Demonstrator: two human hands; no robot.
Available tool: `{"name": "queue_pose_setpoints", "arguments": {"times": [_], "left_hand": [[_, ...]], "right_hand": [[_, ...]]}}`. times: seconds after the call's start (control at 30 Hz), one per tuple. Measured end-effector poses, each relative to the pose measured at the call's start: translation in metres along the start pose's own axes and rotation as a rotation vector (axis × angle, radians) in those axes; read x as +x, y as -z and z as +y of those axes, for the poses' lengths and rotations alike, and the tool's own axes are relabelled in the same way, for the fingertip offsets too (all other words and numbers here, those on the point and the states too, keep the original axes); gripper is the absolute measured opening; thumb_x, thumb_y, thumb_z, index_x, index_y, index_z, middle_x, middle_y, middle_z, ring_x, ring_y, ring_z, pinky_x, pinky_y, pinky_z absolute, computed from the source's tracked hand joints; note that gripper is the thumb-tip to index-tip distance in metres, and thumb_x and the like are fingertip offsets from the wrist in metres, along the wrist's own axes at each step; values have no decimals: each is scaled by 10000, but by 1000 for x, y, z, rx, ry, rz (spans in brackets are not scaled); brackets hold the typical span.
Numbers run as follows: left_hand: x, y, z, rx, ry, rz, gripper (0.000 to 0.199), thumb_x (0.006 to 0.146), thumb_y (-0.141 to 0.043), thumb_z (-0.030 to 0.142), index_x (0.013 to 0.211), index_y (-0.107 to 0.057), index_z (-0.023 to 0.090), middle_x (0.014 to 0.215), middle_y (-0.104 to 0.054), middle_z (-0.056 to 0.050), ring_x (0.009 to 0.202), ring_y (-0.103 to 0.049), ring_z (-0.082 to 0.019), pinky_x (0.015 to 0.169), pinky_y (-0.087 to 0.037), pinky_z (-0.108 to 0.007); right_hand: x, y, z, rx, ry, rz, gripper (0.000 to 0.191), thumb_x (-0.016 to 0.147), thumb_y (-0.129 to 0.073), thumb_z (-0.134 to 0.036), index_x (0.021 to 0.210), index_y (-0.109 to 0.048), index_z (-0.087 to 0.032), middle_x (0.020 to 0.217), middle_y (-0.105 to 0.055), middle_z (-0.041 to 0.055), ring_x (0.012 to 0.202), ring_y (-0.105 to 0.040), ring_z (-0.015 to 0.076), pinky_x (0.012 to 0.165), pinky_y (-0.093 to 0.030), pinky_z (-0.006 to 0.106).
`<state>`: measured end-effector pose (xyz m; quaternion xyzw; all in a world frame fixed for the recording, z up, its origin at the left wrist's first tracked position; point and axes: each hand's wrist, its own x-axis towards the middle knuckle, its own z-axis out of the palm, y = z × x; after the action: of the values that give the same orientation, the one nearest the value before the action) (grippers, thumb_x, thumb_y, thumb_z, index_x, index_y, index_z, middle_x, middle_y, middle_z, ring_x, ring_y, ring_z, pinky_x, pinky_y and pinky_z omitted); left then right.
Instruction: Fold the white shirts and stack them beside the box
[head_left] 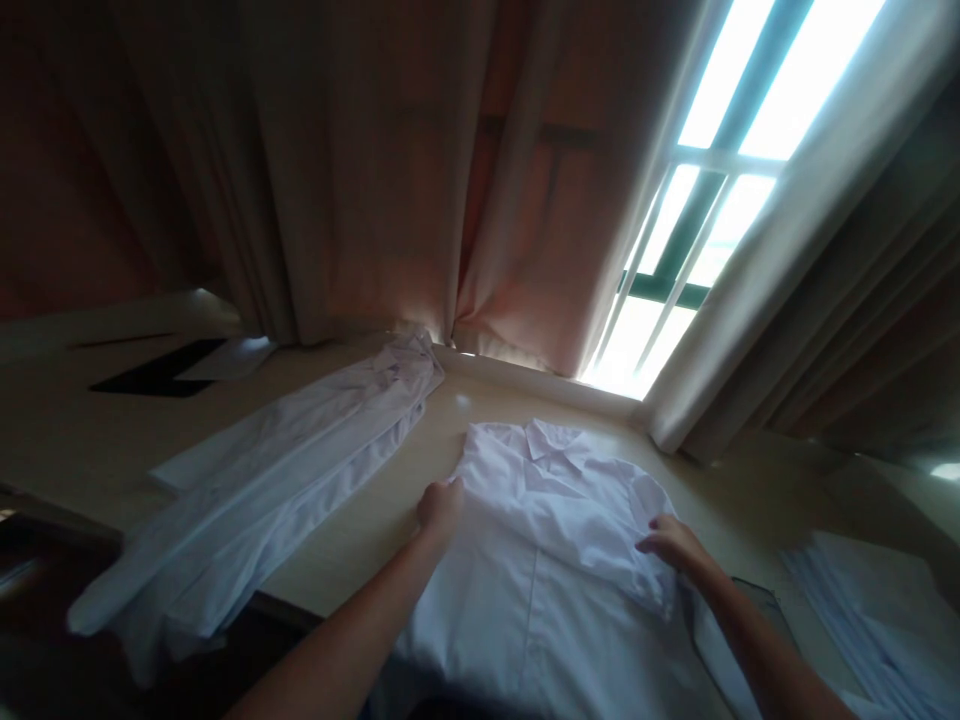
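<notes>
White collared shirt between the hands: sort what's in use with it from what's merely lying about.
In use, it seems:
- white collared cloth shirt
- left hand and right hand, both at its edges
- pale, smooth tabletop beneath

Lying about, untouched:
- long, rumpled white cloth garment
- layered white stack
- flat black rectangle

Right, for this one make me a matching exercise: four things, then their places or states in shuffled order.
1. White collared cloth shirt
2. Long white cloth garment
3. Flat black four-sided item
4. Layered white stack

A. Lower right of the picture
B. Partly covered by a pale sheet
C. Held by left hand and right hand
D. Hanging partly over the table's edge

Pairs: 1-C, 2-D, 3-B, 4-A
</notes>
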<state>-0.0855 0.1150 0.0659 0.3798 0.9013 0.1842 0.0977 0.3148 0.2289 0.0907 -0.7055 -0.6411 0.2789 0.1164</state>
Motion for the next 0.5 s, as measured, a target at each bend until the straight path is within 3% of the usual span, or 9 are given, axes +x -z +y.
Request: {"name": "queue_pose_setpoints", "arguments": {"times": [0.13, 0.23, 0.37, 0.5], "left_hand": [[0, 9, -4, 11, -60, 55, 303, 813, -490, 366, 942, -697, 185, 1022, -677, -133, 1030, -576, -288, 845, -413, -373], [-11, 4, -20, 43, -195, 139, 243, 797, -521, 289, 951, -672, 178, 1140, -624, -120, 1136, -498, -271, 949, -360, -379], [-11, -5, -46, 37, -210, 226, 240, 839, -484, 260, 1006, -623, 159, 1089, -592, -123, 1072, -512, -242, 908, -386, -354], [10, -4, -63, -17, -247, 206, 385, 860, -491, 262, 1230, -524, 161, 1084, -569, -110, 1052, -523, -225, 884, -397, -322]], "right_hand": [[1, -8, -91, -401, 362, 169, 327, 748, -617, -320, 1039, -638, -171, 1077, -655, 139, 1018, -593, 270, 810, -430, 328], [1, -44, -171, -443, 588, 76, 328, 843, -506, -268, 1138, -620, -180, 1140, -649, 128, 1099, -569, 245, 891, -402, 312], [21, -105, -250, -433, 699, -3, 358, 851, -462, -160, 1163, -629, -219, 1169, -649, 77, 1113, -559, 210, 901, -381, 273], [53, -149, -290, -427, 729, -35, 464, 862, -450, -130, 1305, -533, -237, 1267, -589, 72, 1136, -522, 231, 911, -365, 304]]}}
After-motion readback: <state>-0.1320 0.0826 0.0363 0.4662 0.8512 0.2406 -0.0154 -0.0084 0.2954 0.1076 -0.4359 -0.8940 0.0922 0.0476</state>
